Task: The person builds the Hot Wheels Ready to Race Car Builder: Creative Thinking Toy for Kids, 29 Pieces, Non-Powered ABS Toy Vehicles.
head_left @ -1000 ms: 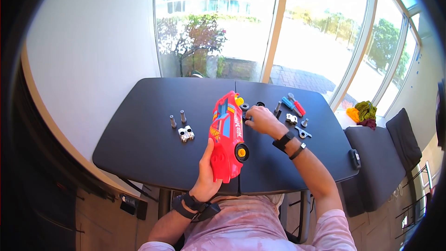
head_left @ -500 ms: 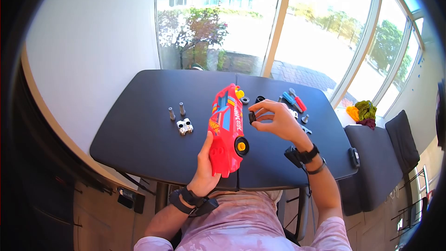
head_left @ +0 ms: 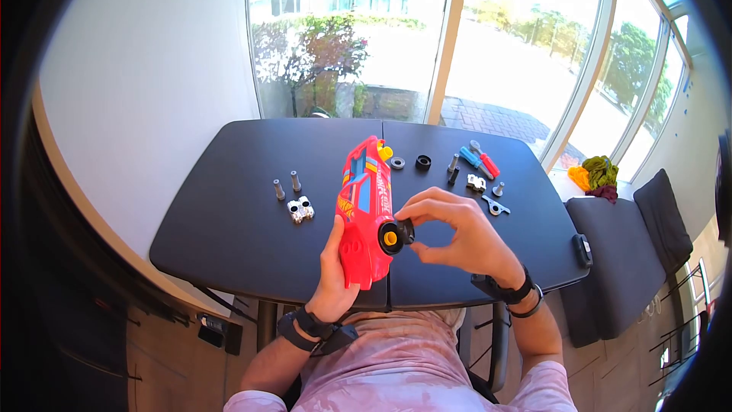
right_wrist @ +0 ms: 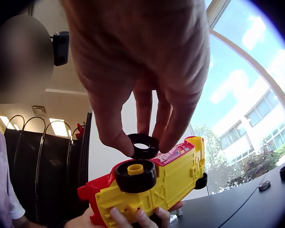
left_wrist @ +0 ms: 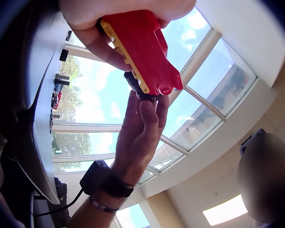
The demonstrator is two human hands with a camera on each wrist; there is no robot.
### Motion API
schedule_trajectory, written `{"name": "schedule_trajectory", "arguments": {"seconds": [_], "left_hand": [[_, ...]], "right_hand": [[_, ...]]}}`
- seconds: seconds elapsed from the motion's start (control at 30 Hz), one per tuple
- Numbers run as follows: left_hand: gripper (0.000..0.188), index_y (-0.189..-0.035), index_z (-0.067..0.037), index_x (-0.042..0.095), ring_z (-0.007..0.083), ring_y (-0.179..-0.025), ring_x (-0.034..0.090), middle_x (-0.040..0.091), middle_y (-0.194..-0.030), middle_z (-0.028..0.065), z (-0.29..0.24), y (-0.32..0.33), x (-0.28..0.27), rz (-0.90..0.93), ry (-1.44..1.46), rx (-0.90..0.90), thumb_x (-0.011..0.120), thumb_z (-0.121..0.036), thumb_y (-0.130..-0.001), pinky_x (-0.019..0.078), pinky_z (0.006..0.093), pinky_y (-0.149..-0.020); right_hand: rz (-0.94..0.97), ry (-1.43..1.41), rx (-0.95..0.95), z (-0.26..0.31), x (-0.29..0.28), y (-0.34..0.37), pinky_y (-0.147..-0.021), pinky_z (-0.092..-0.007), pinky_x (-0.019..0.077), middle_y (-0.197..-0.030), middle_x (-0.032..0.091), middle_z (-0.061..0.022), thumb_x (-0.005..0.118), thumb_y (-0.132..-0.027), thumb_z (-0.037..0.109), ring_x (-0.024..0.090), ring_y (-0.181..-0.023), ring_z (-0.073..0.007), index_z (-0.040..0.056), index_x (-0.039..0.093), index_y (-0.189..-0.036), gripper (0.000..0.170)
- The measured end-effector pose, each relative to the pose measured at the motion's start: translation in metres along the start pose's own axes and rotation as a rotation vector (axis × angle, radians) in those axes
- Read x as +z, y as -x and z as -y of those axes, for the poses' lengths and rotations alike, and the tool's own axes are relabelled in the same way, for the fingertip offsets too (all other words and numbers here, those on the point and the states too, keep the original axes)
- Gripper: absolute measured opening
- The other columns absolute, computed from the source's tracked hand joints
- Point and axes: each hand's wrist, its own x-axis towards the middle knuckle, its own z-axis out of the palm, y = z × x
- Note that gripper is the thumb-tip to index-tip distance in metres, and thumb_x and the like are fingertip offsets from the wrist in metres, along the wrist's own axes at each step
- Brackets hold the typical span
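The left hand (head_left: 333, 278) grips a red toy car (head_left: 364, 221) by its near end, above the table. Its yellow underside (right_wrist: 173, 183) shows in the right wrist view, with fingers wrapped below it. A black wheel (head_left: 390, 238) with a yellow hub sits on the car's near side. Between thumb and fingertips, the right hand (head_left: 465, 233) pinches a black ring (right_wrist: 143, 146) with an open centre, close beside that wheel. Whether ring and wheel touch, I cannot tell. At the car's far end a yellow hub (head_left: 386, 153) sticks out.
On the black table (head_left: 229, 160) stand a grey ring (head_left: 397, 162), a black ring (head_left: 423, 162), a chrome part (head_left: 300, 210) with two grey pegs left, and another chrome part (head_left: 476, 182) right. Blue and red-handled tools (head_left: 488, 165) lie at the back right. Windows rise behind.
The right hand lifted a black ring off the table beyond the car and brought it nearer, beside the near wheel. The left hand still holds the car, which has shifted slightly left.
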Motion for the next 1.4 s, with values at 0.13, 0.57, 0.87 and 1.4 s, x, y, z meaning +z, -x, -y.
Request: {"name": "schedule_trajectory", "arguments": {"seconds": [0.13, 0.57, 0.87, 1.4], "left_hand": [[0.068, -0.16, -0.008, 0.052, 0.0183, -0.127, 0.072, 0.071, -0.144, 0.0087, 0.0, 0.0, -0.001, 0.013, 0.008, -0.005, 0.049, -0.061, -0.118, 0.0606, 0.0374, -0.104], [0.069, -0.159, -0.007, 0.053, 0.0179, -0.125, 0.073, 0.072, -0.142, 0.0086, 0.0, 0.0, 0.007, -0.05, 0.044, -0.003, 0.05, -0.061, -0.118, 0.0621, 0.0369, -0.101], [0.069, -0.159, -0.007, 0.053, 0.018, -0.125, 0.074, 0.072, -0.142, 0.009, 0.001, 0.001, 0.003, -0.013, 0.025, 0.003, 0.05, -0.062, -0.118, 0.0622, 0.0367, -0.102], [0.071, -0.161, -0.005, 0.051, 0.0205, -0.131, 0.072, 0.069, -0.148, 0.0117, 0.002, -0.001, -0.004, 0.019, 0.026, -0.005, 0.049, -0.061, -0.118, 0.0604, 0.0398, -0.109]], "right_hand": [[0.066, 0.079, -0.023, 0.008, 0.006, -0.001, -0.103, -0.0437, 0.0603, -0.128, 0.072, -0.0162, 0.082, -0.083, -0.003, 0.074, -0.115, -0.0356, 0.0026, 0.074, -0.134, 0.051], [0.11, -0.009, 0.087, 0.01, 0.006, -0.003, -0.103, -0.0437, 0.0625, -0.135, 0.07, -0.0151, 0.09, -0.087, 0.001, 0.076, -0.118, -0.0334, 0.0046, 0.076, -0.137, 0.053], [0.079, 0.02, 0.048, 0.001, 0.009, -0.002, -0.095, -0.041, 0.0647, -0.124, 0.075, -0.0148, 0.09, -0.089, 0.003, 0.078, -0.108, -0.0318, 0.0049, 0.079, -0.133, 0.046], [0.086, -0.007, 0.05, -0.004, 0.007, -0.003, -0.091, -0.0353, 0.0624, -0.121, 0.077, -0.0116, 0.095, -0.086, 0.004, 0.078, -0.103, -0.0235, 0.005, 0.084, -0.129, 0.044]]}}
